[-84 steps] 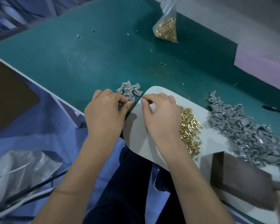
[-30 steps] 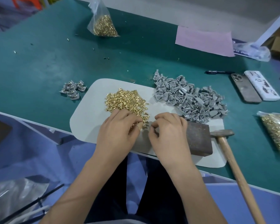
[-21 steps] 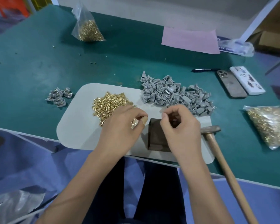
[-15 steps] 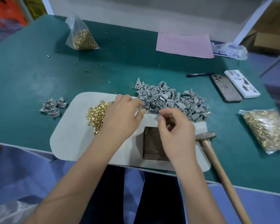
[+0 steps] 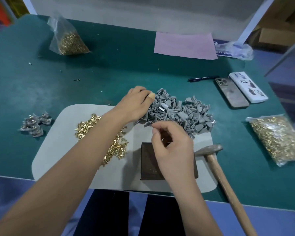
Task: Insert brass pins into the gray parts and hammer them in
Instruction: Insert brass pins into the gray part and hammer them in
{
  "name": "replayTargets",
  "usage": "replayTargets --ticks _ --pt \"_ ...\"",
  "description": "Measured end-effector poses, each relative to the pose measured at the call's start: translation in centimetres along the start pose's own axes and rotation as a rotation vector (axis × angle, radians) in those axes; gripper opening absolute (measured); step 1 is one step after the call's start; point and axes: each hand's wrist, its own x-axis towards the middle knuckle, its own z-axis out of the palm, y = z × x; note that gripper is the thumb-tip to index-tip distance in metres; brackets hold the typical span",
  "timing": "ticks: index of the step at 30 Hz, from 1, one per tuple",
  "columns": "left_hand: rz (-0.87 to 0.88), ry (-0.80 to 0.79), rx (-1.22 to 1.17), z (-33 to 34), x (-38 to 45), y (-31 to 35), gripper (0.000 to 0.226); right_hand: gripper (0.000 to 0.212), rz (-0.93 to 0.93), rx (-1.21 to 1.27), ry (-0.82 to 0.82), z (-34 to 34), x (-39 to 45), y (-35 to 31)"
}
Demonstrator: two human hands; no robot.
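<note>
**Left hand at the gray pile, right hand poised over the block**

- Left hand [image 5: 134, 106] reaches across the loose brass pins [image 5: 99, 133] to the near-left edge of the heap of gray parts [image 5: 180, 113]. Fingers curl down into the heap; whether they already pinch a part I cannot tell. A bandage wraps one fingertip.
- Right hand [image 5: 174, 147] hovers just above the dark block [image 5: 146, 160], thumb and forefinger drawn together as if pinching something small. Likely a pin, but nothing brass shows between them, so I cannot say.
- Layout reads as a work cell on the pale mat [image 5: 61, 150]: pins left, gray parts at the back, block in the near middle as the striking surface. Both supplies sit within a short reach of it.
- Hammer [image 5: 209, 150] lies just right of the block, head on the mat, handle trailing toward the person: placed for a right-hand pick-up, I judge.
- Small cluster of gray parts [image 5: 34, 123] sits apart on the green table [image 5: 75, 82], far left; probably the finished pieces.
- Spare bagged pins [image 5: 70, 41] rest at the far left, well clear.
</note>
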Motion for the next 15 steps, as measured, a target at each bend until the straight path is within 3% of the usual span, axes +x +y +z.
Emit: replayTargets --ticks 10,15 --pt "0.056 0.037 -0.048 2.1 -4.0 2.8 0.051 0.015 0.05 0.08 0.026 0.1 -0.2 0.3" --pt "0.08 0.08 -0.157 2.6 -4.7 3.4 0.055 0.027 0.311 0.322 0.066 -1.9 1.6 0.7"
